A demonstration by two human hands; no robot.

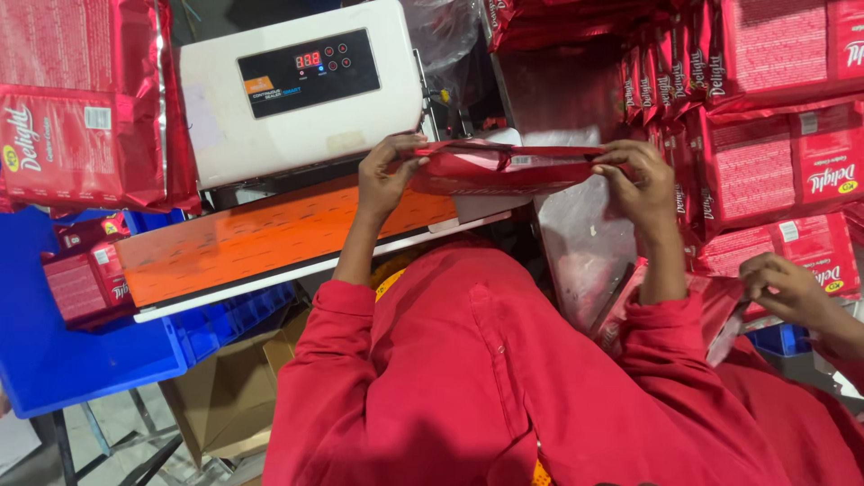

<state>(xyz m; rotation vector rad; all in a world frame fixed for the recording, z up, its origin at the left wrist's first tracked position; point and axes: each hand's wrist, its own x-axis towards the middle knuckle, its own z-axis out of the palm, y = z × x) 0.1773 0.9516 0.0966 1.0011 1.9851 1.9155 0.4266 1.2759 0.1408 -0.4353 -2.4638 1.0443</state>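
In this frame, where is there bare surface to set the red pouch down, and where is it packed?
Free: the orange belt, between the white sealer and the blue crate; also the metal tray by the right hand. Crowded: the stacked red packs at right. Both hands, left hand included, hold the red pouch.

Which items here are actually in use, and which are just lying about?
In use:
left hand
right hand
red packet held between them
white sealing machine
orange conveyor belt

Lying about:
blue crate
cardboard box
stacked red packets
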